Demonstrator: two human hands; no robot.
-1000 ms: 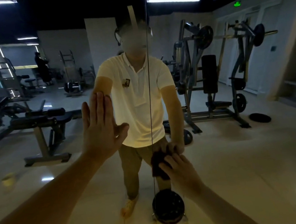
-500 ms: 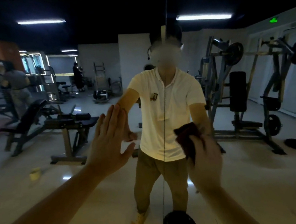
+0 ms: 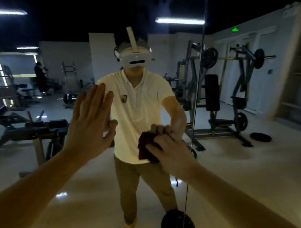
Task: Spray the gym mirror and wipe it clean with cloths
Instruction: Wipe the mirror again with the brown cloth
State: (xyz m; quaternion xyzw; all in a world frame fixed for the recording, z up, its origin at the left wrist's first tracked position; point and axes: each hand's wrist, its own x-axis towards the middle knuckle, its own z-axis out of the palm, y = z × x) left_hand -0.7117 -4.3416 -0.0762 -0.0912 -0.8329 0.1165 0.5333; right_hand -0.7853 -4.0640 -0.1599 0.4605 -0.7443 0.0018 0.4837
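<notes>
Wiping at chest height, one palm braced on the glass

The right hand had its fingers curled over a dark red cloth, bunching it into a wad and pressing it to the gym mirror at about waist level of the reflected figure. Its own reflection met it on the far side of the cloth. The left hand was spread out, fingers straight and close together, holding nothing. It looked to be laid flat against the glass as a brace, up and to the left of the cloth.

That cloth seemed soft, light and limp, the sort that folds on itself. I'd judge it best taken gathered under the fingertips with the palm behind it, so a broad pad meets the mirror rather than a trailing corner.

The mirror is the opposite: rigid, smooth and probably slick where wet, and breakable, so even pressure would suit it better than a hard shove.

A vertical seam between panels ran just to the right of the cloth — an edge that might snag the fabric. A round black weight plate sat at the foot of the mirror on that seam. Benches and plate-loaded machines showed in the reflection — I saw no spray bottle.
</notes>
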